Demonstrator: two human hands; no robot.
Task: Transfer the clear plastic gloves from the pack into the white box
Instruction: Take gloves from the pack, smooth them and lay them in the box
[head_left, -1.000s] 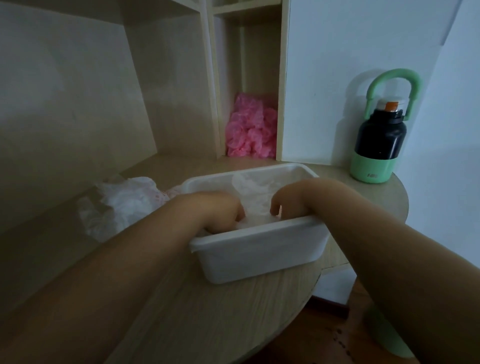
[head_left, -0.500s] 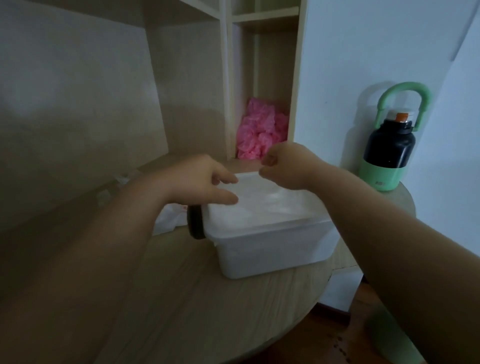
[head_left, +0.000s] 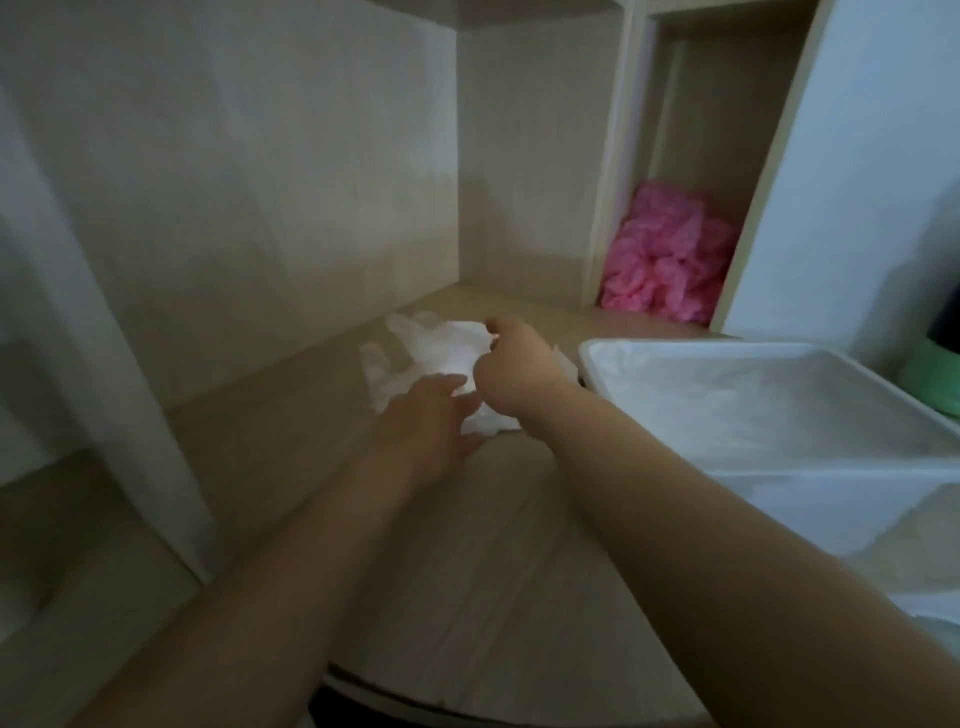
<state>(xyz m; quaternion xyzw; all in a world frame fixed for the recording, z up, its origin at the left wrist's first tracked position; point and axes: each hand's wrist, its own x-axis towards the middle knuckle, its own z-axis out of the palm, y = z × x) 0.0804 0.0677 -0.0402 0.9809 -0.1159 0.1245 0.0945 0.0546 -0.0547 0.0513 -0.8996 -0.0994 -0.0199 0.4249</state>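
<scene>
The pack of clear plastic gloves (head_left: 428, 345) lies crumpled on the wooden table, left of the white box (head_left: 675, 347). My left hand (head_left: 428, 421) rests on the pack's near side with its fingers stretched out. My right hand (head_left: 511, 371) is curled over the pack's right part and its fingertips pinch the plastic. The white box stands at the right with clear gloves (head_left: 779, 410) lying inside it. The frame is blurred.
A pink crumpled bundle (head_left: 670, 260) fills a narrow shelf niche behind the box. The green base of a bottle (head_left: 935, 379) shows at the far right. A pale upright panel (head_left: 104, 364) stands at the left. The round table edge (head_left: 467, 696) is near me.
Both hands have come out of the white box and moved left onto the pack of gloves. The view has swung left, so the box now sits at the right.
</scene>
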